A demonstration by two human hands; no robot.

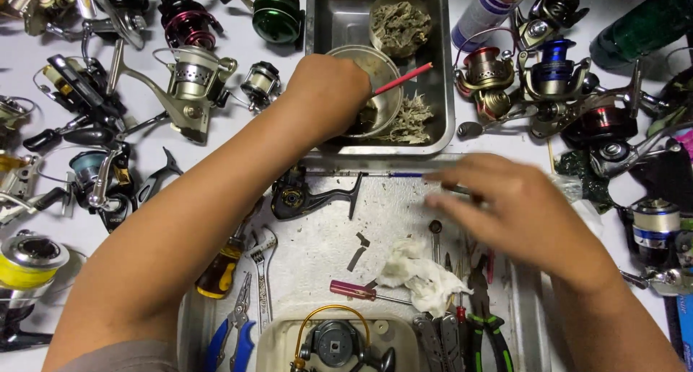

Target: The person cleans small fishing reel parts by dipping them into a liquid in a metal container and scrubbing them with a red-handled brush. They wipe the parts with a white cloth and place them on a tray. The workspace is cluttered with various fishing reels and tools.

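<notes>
My left hand (328, 90) reaches into a metal tray (440, 90) and grips a thin red-handled brush (404, 77), its tip down in a round metal bowl (382, 72) of dirty liquid. My right hand (505, 209) hovers, blurred, over a white cloth-covered work mat (325, 242), fingers spread, near a thin blue-tipped rod (390, 175); whether it touches the rod I cannot tell. A black reel body (303, 195) lies just below the tray. A crumpled white rag (422, 274) lies near the right hand.
Many fishing reels (191, 80) crowd the table left and right. Screwdrivers (354, 290), pliers (491, 329), blue-handled cutters (234, 339) and a wrench lie on the mat. A beige tub (278, 350) with reel parts sits at the front edge. A second bowl (401, 22) holds grey debris.
</notes>
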